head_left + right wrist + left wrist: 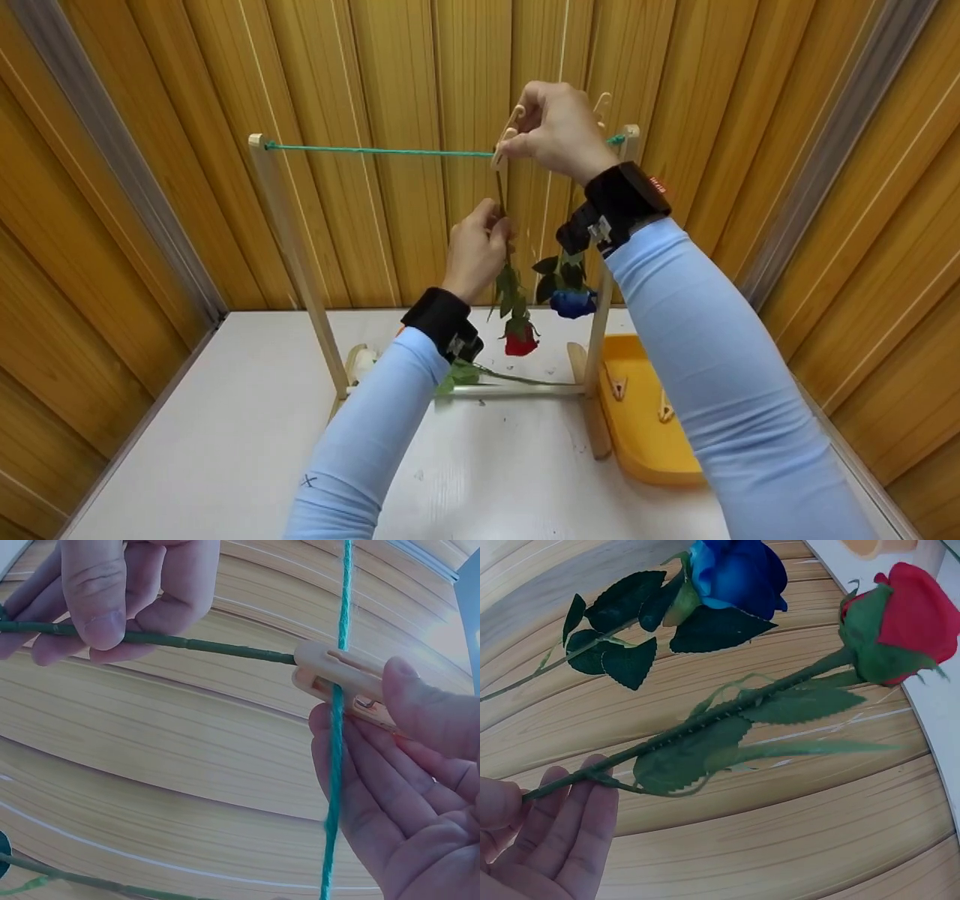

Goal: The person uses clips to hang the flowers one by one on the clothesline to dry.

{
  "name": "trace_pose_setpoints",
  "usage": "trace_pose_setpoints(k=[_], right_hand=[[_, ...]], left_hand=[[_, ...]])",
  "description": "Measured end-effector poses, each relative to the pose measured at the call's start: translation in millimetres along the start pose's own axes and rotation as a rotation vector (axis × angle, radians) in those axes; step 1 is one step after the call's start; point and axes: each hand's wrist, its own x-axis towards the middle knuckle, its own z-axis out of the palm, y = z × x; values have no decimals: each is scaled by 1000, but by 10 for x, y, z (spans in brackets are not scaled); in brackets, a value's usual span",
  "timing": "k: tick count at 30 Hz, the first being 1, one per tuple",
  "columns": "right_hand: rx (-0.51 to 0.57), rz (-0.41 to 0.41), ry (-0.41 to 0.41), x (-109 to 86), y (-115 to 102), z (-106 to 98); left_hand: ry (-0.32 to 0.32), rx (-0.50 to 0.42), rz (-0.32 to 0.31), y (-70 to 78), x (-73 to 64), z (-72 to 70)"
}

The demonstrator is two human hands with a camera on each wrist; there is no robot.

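My left hand [478, 251] pinches the green stem of a red rose [919, 622], which hangs head down below it. At the green cord [335, 787], my right hand [562, 127] holds a light clothespin [337, 679] between thumb and fingers. The clothespin sits across the cord, and the top end of the rose stem [232, 649] meets its tip. Just to the right, a blue rose [574, 302] hangs head down, its upper stem hidden behind my right wrist in the head view.
The cord runs between two wooden posts [289, 225] of a stand on the white table [480, 472]. A yellow tray [652, 457] with clothespins [665, 407] stands at the right. Another flower's stem [525, 379] and leaves lie by the stand's base. Wood-panelled walls enclose the table.
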Motion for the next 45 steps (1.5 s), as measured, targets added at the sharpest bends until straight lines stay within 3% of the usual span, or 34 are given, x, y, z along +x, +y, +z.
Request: trace_pose_setpoints(k=[5, 16, 27, 35, 45], right_hand=[[-24, 21, -25, 9, -10, 3], [30, 67, -110, 22, -9, 11], [-19, 16, -90, 27, 17, 21], [-19, 5, -90, -12, -11, -22], [-53, -80, -54, -159, 8, -142]], left_hand=[[12, 35, -2, -31, -3, -14], [7, 62, -30, -85, -28, -45], [18, 70, -22, -151, -21, -70], [-12, 85, -23, -201, -44, -93], [-101, 57, -56, -233, -98, -180]])
